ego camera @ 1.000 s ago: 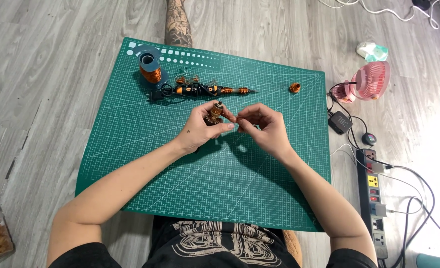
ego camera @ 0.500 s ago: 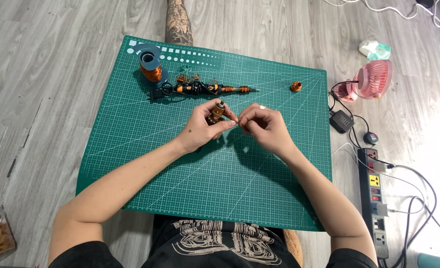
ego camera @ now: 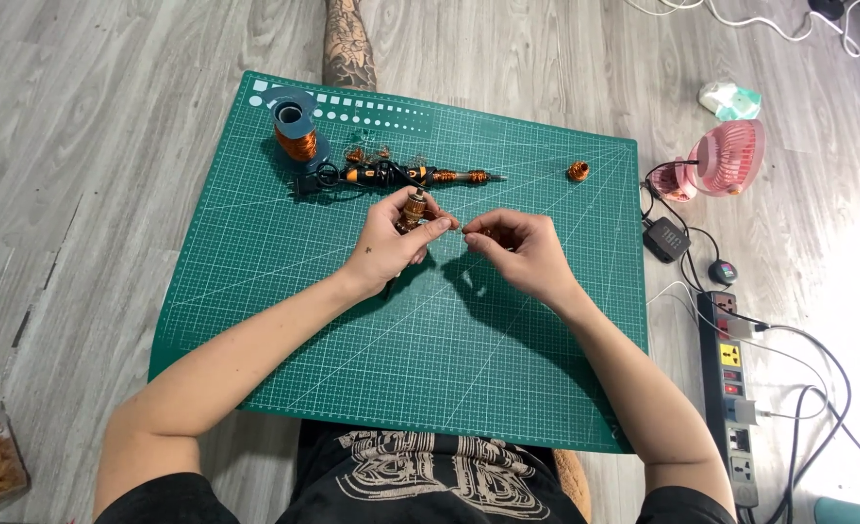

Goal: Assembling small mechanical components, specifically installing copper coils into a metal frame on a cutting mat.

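1. The left hand (ego camera: 396, 243) is closed around a small copper-wound motor armature (ego camera: 413, 211), gripping it between thumb and fingers above the middle of the green cutting mat (ego camera: 255, 291).
2. The armature stands roughly upright in the hand, its long axis running away from the person, with the top end pointing toward the far edge of the mat.
3. The right hand (ego camera: 512, 247) is just beside the left, fingertips pinched together on something too thin to make out, perhaps a strand of wire, right next to the armature.
4. Beyond the hands, a long orange-and-black hand tool (ego camera: 420, 176) lies crosswise on the mat, its tip pointing right.
5. A spool of copper wire (ego camera: 296, 126) stands near the mat's far left corner; a small copper coil (ego camera: 577, 171) lies near the far right edge.
6. On the wooden floor to the right sit a pink fan (ego camera: 726, 157) and a power strip (ego camera: 731, 388).
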